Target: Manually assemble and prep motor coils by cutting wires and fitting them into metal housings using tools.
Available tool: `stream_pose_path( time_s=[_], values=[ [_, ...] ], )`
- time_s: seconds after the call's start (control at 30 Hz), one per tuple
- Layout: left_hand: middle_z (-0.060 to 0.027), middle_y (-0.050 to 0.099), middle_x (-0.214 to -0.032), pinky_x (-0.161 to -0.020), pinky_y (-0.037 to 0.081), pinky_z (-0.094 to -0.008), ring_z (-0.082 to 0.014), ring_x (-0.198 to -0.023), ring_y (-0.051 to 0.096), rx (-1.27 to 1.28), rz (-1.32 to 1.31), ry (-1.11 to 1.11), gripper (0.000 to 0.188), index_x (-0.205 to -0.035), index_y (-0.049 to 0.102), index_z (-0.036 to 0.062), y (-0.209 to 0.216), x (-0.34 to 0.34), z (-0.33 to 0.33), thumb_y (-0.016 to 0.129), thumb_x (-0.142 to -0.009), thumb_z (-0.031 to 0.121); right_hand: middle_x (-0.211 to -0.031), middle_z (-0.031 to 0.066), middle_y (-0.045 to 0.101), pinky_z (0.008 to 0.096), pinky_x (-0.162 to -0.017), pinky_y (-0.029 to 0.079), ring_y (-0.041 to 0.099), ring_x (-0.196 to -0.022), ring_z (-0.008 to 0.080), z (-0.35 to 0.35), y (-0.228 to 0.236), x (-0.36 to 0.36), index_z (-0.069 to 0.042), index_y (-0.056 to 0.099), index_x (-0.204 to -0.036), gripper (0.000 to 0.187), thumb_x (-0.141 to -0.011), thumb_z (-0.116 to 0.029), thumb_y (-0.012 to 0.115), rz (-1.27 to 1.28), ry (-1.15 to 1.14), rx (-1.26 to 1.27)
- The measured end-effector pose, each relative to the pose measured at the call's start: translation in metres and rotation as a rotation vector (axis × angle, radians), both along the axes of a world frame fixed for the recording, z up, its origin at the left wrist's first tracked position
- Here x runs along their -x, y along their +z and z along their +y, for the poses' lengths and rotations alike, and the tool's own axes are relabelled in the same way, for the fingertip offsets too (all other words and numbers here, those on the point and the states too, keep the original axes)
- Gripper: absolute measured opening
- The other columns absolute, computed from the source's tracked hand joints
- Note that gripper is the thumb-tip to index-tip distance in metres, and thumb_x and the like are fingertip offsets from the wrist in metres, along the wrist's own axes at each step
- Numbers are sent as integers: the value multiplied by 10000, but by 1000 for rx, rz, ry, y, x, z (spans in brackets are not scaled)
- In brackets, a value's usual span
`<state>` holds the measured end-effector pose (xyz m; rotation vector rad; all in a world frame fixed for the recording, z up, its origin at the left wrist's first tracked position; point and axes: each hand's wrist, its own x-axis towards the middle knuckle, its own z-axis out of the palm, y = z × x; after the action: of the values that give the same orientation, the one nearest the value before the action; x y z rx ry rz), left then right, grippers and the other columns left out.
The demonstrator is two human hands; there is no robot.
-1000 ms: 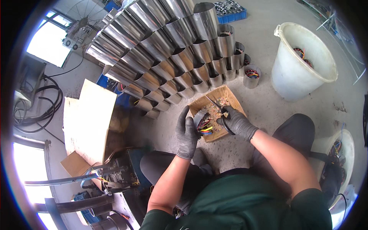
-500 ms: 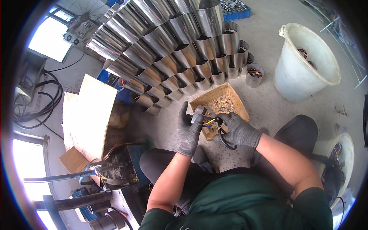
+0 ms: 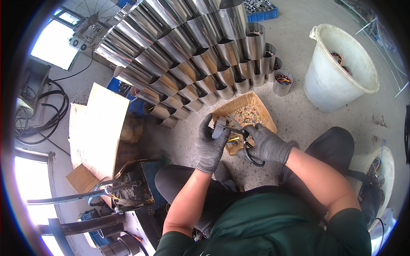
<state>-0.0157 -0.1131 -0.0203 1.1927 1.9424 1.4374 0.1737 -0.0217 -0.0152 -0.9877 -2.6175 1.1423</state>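
Note:
In front of my knees, my left hand (image 3: 210, 143), in a grey glove, is closed around a small grey part (image 3: 219, 127) with coloured wires (image 3: 233, 139) sticking out of it. Its exact kind is hard to make out, since my fingers cover much of it. My gloved right hand (image 3: 270, 144) grips black-handled scissors (image 3: 255, 161), fingers in the loops. Their blades are spread and point left, one reaching to the grey part. Under both hands sits a cardboard box (image 3: 265, 114) holding many colourful wire scraps (image 3: 247, 116).
Shiny metal cylinders (image 3: 183, 64) are stacked beyond the box. One short cylinder (image 3: 282, 83) with wound coils stands at their right end. A large white bucket (image 3: 318, 79) is at the right, a blue crate (image 3: 262, 16) far back. Cardboard (image 3: 102, 128) and machinery (image 3: 132, 192) lie left.
The scissors' blades have spread apart beside the grey part. Less of the coloured wires shows now. Both hands stay in nearly the same place.

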Motion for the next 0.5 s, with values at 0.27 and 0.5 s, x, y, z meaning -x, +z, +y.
stream_pose_path(
  time_s=[0.27, 0.5],
  values=[
    [-25, 625, -827, -671, 513, -255, -91, -747, 605, -93, 58, -78, 744, -1499, 452, 34, 6, -4, -17, 782, -833, 37, -1077, 273, 637, 460, -847, 541, 678, -962, 377, 27, -8, -2, -14, 547, -1324, 777, -813, -544, 794, -104, -175, 446],
    [-10, 608, -781, -668, 513, -251, -83, -730, 586, 10, -82, -45, 901, -1572, 344, 58, 4, -2, -9, 825, -810, 77, -1176, 332, 586, 495, -972, 518, 610, -1122, 472, 10, -14, -4, -32, 541, -1334, 718, -802, -443, 793, 52, 29, 98]
  ],
)
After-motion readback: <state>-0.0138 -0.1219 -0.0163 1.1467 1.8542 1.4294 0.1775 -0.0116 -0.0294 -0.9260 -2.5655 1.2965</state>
